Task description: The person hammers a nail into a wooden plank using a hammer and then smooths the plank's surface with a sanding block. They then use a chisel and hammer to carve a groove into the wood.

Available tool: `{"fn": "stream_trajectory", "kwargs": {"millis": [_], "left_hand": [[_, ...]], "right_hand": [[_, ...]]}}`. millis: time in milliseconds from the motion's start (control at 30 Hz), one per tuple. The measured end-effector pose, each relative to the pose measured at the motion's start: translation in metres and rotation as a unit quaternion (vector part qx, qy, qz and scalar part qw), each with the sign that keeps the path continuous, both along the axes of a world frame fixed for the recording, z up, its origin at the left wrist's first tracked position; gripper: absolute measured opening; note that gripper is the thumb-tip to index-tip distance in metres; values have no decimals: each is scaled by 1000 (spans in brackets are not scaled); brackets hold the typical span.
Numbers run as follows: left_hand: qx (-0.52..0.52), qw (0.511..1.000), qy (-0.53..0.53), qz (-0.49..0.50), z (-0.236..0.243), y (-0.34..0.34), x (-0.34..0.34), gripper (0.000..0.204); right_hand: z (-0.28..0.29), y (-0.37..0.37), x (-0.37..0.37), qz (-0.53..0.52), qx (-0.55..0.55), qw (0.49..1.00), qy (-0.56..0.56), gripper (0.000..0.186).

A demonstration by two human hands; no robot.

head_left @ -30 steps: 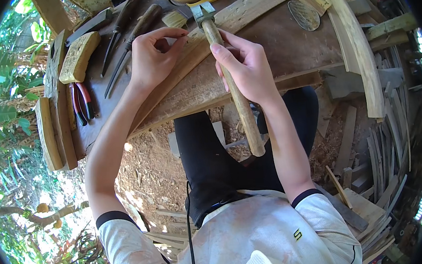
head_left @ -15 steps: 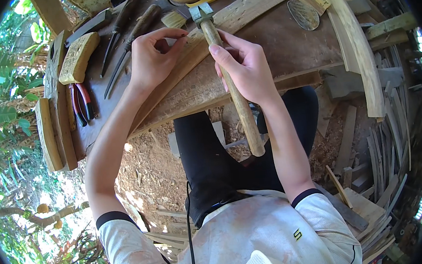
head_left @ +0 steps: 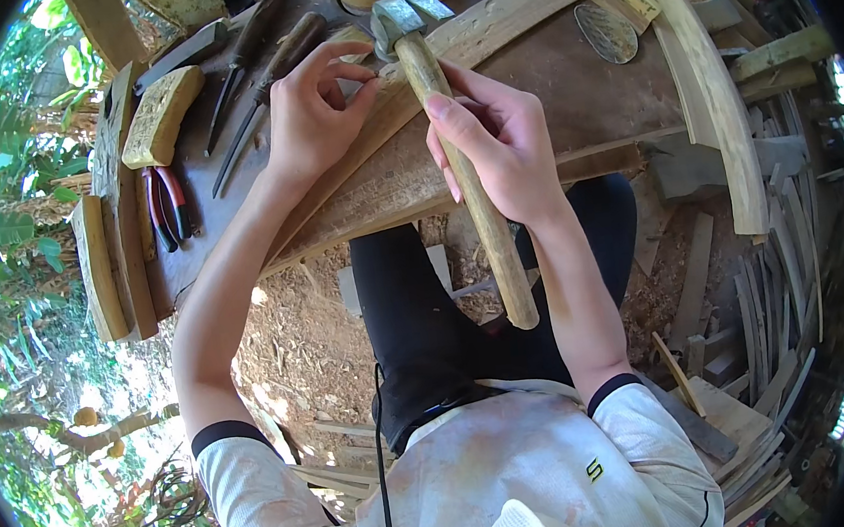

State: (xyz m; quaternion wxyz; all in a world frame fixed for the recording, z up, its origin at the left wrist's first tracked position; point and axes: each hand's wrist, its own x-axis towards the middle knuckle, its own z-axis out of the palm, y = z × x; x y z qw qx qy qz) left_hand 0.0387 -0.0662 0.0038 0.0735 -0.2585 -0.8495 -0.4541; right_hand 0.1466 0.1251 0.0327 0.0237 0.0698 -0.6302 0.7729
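Note:
My right hand [head_left: 497,141] is wrapped round the wooden handle of a claw hammer [head_left: 471,194]. Its metal head is raised over a long, curved wooden plank [head_left: 521,16] that lies across the workbench [head_left: 578,99]. At the plank's near side, left of the hammer head, is my left hand [head_left: 313,112], its fingers curled and the thumb close to the index finger. Anything pinched there is too small to make out. Two long, dark tools with wooden handles [head_left: 297,43] lie just left of this hand.
Pliers [head_left: 167,207] with red and black handles lie at the bench's left, below a curved wooden block [head_left: 161,116]. An oval grey piece [head_left: 607,32] rests at the right. A long board [head_left: 713,87] juts over the right edge. Wood strips [head_left: 767,304] are piled beyond.
The hammer has turned in my right hand, so its claw now shows to the right, and its handle end has dropped slightly. My left hand has shifted a little, with its fingers more curled.

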Motion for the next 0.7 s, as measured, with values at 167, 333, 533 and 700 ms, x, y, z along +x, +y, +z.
{"fn": "stream_trajectory", "kwargs": {"millis": [167,333,533,700], "left_hand": [[12,1000,15,16,-1,1,0,35],[1,1000,2,3,2,2,0,41],[7,1000,-14,2,-1,0,0,40],[14,1000,-18,-2,-3,0,1,40]], "right_hand": [[3,-5,-3,24,21,998,-56,48],[7,-4,4,1,-6,1000,-19,47],[5,-5,2,-9,-21,999,-44,45],[-7,0,-5,26,-21,995,-94,46]]}}
